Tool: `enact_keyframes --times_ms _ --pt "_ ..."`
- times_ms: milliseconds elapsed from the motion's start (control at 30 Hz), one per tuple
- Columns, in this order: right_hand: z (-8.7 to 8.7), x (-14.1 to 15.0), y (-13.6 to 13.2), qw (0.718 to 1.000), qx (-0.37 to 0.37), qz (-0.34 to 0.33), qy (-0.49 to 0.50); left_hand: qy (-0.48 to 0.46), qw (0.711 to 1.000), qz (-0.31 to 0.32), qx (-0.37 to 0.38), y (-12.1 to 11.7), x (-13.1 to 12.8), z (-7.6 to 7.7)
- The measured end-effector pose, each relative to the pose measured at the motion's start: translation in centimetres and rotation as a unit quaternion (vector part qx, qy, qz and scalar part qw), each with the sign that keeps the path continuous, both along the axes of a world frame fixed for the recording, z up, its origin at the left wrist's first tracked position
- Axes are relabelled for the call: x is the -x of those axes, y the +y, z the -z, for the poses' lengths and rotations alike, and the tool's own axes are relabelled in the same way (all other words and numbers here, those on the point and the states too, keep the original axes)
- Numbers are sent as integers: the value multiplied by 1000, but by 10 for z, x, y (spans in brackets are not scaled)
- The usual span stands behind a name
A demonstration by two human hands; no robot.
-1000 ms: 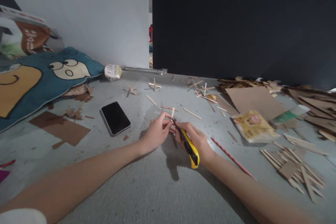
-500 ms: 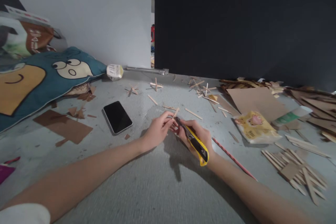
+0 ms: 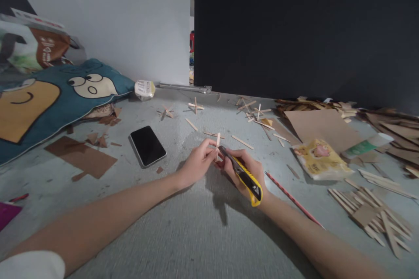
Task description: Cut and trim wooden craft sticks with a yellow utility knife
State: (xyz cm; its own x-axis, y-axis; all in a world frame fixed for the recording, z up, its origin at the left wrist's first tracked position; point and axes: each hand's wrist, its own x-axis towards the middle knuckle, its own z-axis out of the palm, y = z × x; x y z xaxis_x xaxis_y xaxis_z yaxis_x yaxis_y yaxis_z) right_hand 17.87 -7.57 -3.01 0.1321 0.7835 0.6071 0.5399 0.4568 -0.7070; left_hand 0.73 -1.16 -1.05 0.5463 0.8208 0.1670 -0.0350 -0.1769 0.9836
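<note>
My left hand [image 3: 196, 163] pinches a small pale wooden stick [image 3: 218, 140] that stands nearly upright above the grey floor. My right hand [image 3: 249, 171] is wrapped round a yellow and black utility knife [image 3: 245, 176], its tip against the lower part of the stick. Both hands meet in the middle of the view, just right of a black phone [image 3: 147, 145] lying face up.
Loose wooden sticks [image 3: 241, 141] lie scattered behind the hands. A glued stick panel [image 3: 371, 214] and a yellow packet [image 3: 320, 158] sit at the right, a red pencil [image 3: 293, 199] by my right forearm. Cardboard sheets [image 3: 319, 124] lie at the back right; a blue cartoon cushion [image 3: 49, 100] at the left.
The stick tilted right half a second ago and now stands upright again. My right hand turned, swinging the knife's yellow end rightward. The view shifted slightly.
</note>
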Motion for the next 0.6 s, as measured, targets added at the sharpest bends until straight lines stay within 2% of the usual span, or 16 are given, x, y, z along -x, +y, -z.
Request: enact_keyframes --times_ms 167,300,600 --pt "-2 -3 3 996 40 -35 69 -68 995 37 65 4 0 2" --pt "-6 -1 6 989 35 -64 127 -90 992 50 72 6 0 2" --pt "-10 0 4 996 12 -37 77 -85 993 28 73 5 -2 2"
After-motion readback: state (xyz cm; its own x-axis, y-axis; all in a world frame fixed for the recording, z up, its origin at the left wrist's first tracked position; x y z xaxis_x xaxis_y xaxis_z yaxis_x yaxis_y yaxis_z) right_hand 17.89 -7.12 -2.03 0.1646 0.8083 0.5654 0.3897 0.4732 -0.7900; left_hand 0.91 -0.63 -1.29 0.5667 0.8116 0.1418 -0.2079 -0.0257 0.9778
